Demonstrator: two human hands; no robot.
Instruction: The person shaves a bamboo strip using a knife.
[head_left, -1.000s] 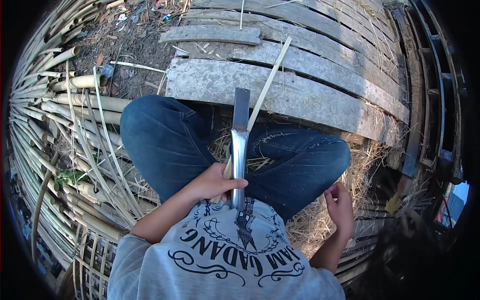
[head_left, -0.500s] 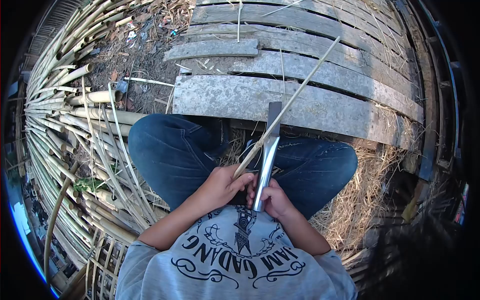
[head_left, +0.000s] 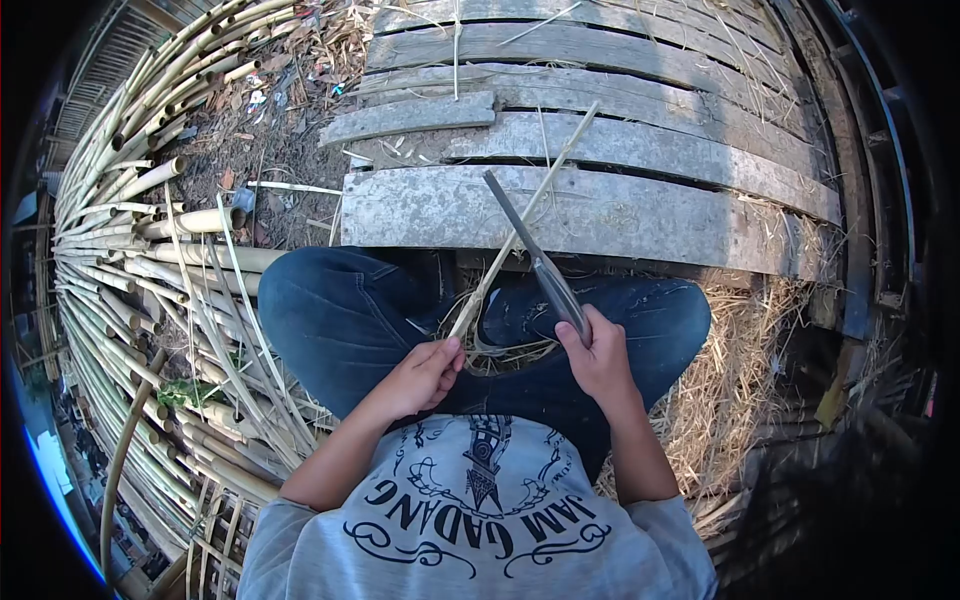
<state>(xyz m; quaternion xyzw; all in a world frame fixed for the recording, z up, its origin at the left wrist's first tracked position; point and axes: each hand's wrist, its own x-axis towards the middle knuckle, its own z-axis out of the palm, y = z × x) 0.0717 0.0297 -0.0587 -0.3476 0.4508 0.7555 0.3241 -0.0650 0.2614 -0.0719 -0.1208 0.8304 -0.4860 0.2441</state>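
Note:
My left hand [head_left: 424, 376] is closed around the lower end of a thin bamboo strip [head_left: 488, 281], which slants up and to the right over my lap toward the planks. In my right hand [head_left: 601, 356] is a knife [head_left: 556, 290] with a shiny metal tube-like handle, gripped near its end. Its narrow dark blade points up and to the left and crosses the strip above my lap; whether the two touch, I cannot tell. Thin curled shavings hang near the strip's lower part, between my legs.
Weathered wooden planks [head_left: 440, 208] lie in front of my knees, with a short loose board [head_left: 408, 118] on them. Many bamboo poles [head_left: 150, 228] are stacked at the left, with long split strips [head_left: 243, 320] beside my leg. Straw-like shavings [head_left: 735, 375] cover the ground at right.
The knife has swung from upright to leaning left, and my right hand has moved up and right with it. My left hand has shifted slightly left and down with the bamboo strip.

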